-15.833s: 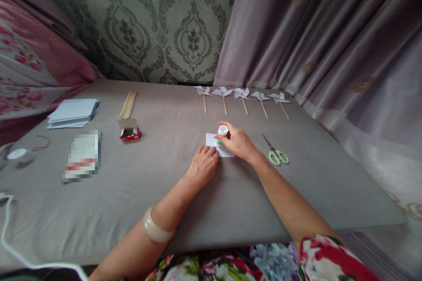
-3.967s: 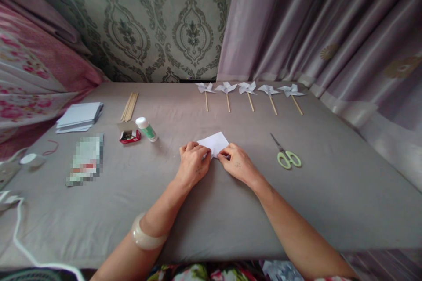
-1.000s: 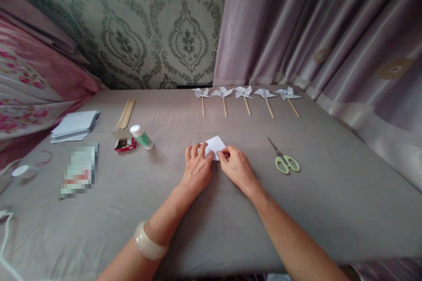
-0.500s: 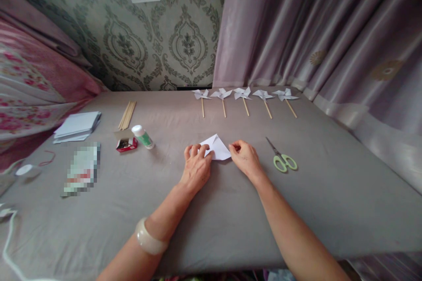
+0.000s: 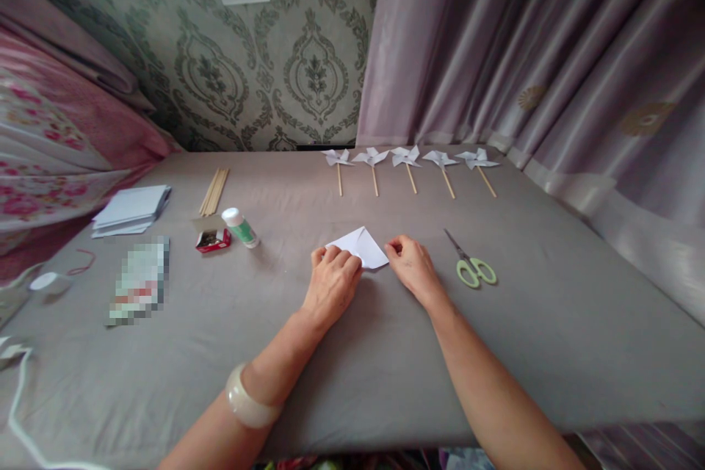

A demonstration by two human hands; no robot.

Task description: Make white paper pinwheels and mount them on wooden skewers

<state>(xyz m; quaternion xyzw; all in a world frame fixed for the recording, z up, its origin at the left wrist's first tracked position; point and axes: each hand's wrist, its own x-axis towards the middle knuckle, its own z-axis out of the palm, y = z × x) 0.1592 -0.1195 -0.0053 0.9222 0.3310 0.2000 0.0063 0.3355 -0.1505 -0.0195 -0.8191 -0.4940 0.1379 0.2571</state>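
Observation:
A folded piece of white paper (image 5: pixel 368 248) lies on the grey cloth between my hands, one corner pointing away from me. My left hand (image 5: pixel 333 279), with a pale bangle (image 5: pixel 247 398) on its forearm, rests over the paper's near left edge; its fingers are curled and closed on that edge. The right-hand corner of the paper is pinched between the thumb and fingers of my right hand (image 5: pixel 410 264). To the right of that hand lie scissors (image 5: pixel 469 264) with green handles, blades pointing away.
Several paper pinwheels (image 5: pixel 406 156) on sticks lie in a row at the back. Leftward are wooden sticks (image 5: pixel 214 192), a glue bottle (image 5: pixel 240 229), a small red box (image 5: pixel 213 239), stacked white paper (image 5: pixel 132 207), a blurred packet (image 5: pixel 139 283) and a white cable (image 5: pixel 22 411).
My left hand has slid slightly right and nearer, its fingers curling in closer along the paper's edge. My right hand stays at the corner, almost still.

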